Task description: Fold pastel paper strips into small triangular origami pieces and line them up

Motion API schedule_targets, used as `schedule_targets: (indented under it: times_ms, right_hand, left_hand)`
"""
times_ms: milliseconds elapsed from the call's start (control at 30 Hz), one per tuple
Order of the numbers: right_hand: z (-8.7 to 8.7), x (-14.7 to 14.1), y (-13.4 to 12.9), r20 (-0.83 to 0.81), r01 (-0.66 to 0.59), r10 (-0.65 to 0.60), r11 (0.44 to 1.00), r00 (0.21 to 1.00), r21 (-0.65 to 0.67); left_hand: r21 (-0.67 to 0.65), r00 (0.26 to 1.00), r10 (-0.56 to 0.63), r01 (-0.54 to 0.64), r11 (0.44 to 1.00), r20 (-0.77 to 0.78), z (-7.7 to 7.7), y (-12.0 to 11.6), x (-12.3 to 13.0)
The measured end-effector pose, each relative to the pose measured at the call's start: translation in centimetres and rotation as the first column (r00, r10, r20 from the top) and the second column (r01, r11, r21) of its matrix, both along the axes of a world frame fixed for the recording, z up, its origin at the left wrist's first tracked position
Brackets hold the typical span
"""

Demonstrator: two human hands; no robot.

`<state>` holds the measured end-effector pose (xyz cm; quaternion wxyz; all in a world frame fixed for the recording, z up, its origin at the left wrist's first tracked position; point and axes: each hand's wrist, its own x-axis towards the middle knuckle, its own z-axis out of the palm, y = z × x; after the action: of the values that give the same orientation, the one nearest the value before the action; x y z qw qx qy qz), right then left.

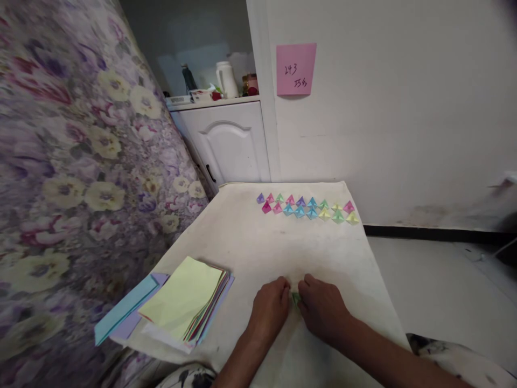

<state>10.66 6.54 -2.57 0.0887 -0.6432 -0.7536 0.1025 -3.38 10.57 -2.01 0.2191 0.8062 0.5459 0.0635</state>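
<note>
Bare left hand (pixel 270 308) and right hand (pixel 323 308) sit close together over the cream cloth-covered tabletop (pixel 242 237), a small green folded-paper piece (pixel 296 298) between them. The right grip pinches it; whether the curled left one does too cannot be told. Probably light and easily creased, it suits fingertips along its edges. Farther off lie two rows of multicoloured folded-paper diamonds (pixel 299 212).
</note>
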Motion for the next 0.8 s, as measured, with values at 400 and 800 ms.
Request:
schedule_targets:
  times_ms: [400,800]
  right_hand:
    - [-0.3,-0.2,0.4,0.019,-0.048,0.048,0.999,0.999,-0.018]
    - [-0.6,0.5,1.0,0.097,-0.020,0.022,1.000,0.995,-0.023]
  left_hand:
    - [0.017,0.999,-0.018,0.019,1.000,-0.042,0.1,0.0,0.0]
    - [0.019,0.997,-0.018,0.020,1.000,-0.077,-0.3,0.0,-0.2]
